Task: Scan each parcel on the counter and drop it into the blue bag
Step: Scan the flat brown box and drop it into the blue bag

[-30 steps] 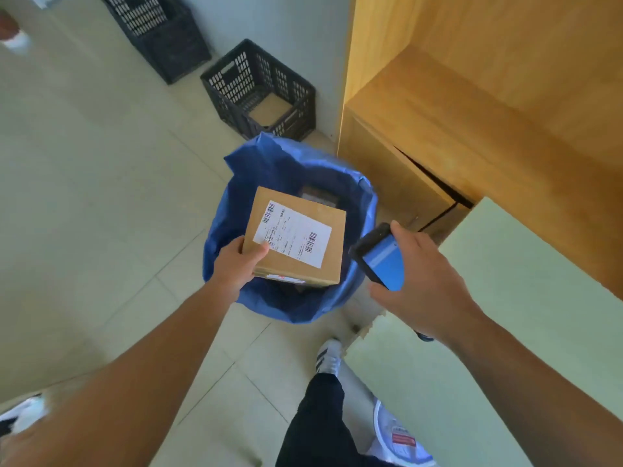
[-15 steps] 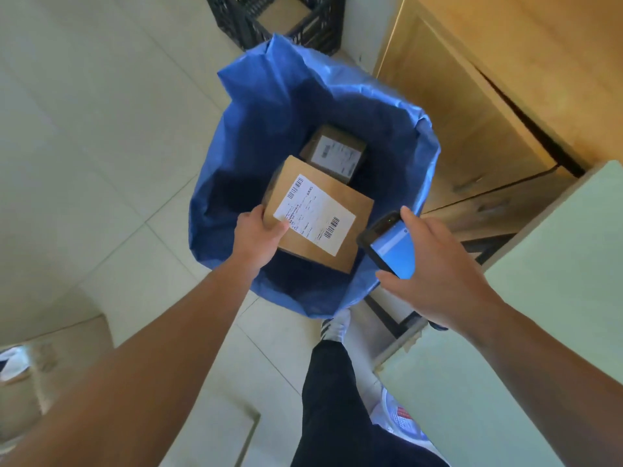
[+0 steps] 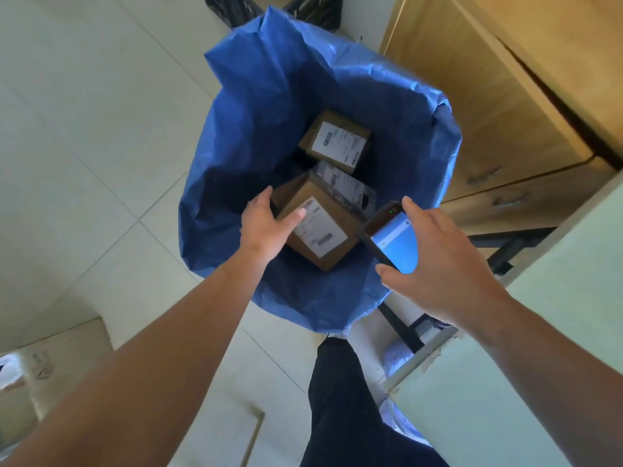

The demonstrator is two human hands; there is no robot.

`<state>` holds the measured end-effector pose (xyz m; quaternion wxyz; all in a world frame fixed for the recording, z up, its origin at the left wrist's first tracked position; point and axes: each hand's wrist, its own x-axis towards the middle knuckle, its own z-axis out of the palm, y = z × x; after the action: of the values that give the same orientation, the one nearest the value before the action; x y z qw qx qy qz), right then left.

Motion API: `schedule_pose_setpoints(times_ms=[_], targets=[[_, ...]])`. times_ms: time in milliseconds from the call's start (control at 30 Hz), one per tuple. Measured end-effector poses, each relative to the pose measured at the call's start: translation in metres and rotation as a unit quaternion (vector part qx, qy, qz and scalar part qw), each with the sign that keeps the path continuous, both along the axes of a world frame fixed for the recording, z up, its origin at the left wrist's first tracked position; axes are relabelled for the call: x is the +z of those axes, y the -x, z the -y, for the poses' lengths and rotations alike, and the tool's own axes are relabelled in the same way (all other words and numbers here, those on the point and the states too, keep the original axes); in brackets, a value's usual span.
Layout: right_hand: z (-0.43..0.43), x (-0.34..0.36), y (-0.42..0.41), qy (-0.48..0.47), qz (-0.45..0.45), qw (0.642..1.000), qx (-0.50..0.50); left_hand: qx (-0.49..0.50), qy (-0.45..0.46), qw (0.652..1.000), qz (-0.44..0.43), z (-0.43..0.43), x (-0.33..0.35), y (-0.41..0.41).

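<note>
The blue bag (image 3: 269, 106) stands open on the floor below me. My left hand (image 3: 266, 227) reaches inside its mouth and grips a brown cardboard parcel (image 3: 333, 257) with a white label, tilted, thumb on the label. Deeper in the bag lie another labelled cardboard box (image 3: 337, 139) and a dark flat parcel (image 3: 347, 187). My right hand (image 3: 441, 264) holds a handheld scanner (image 3: 391, 237) with a lit blue screen over the bag's right rim.
A pale green counter (image 3: 539, 365) is at the right, wooden cabinets with drawers (image 3: 488, 129) behind it. Black crates (image 3: 310, 8) sit past the bag. A cardboard box (image 3: 50, 365) lies on the tiled floor at left. My dark trouser leg (image 3: 340, 399) is below.
My left hand has lowered the parcel from above the bag's mouth down into the bag, and the box has tilted. The view has moved closer over the bag.
</note>
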<state>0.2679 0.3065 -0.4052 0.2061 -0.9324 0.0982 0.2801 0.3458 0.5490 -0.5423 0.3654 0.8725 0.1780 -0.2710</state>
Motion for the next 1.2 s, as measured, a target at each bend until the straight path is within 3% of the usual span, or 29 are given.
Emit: schedule_pose_setpoints(times_ms=[267,567,900,1200], targets=[[-0.001,0.035,0.009,0.008,0.011,1.0,-0.021,-0.027,0.013,0.998,0.061,0.014,0.055,0.0],[0.045,0.112,0.056,0.027,0.042,0.991,-0.127,-0.182,0.073,0.972,0.133,0.078,0.157,0.018],[0.14,0.211,0.162,0.074,0.117,0.958,-0.253,-0.288,0.111,0.931,0.196,0.202,0.267,0.055],[0.226,0.264,0.31,0.065,0.177,0.906,-0.38,-0.395,0.121,0.88,0.236,0.322,0.34,0.163]])
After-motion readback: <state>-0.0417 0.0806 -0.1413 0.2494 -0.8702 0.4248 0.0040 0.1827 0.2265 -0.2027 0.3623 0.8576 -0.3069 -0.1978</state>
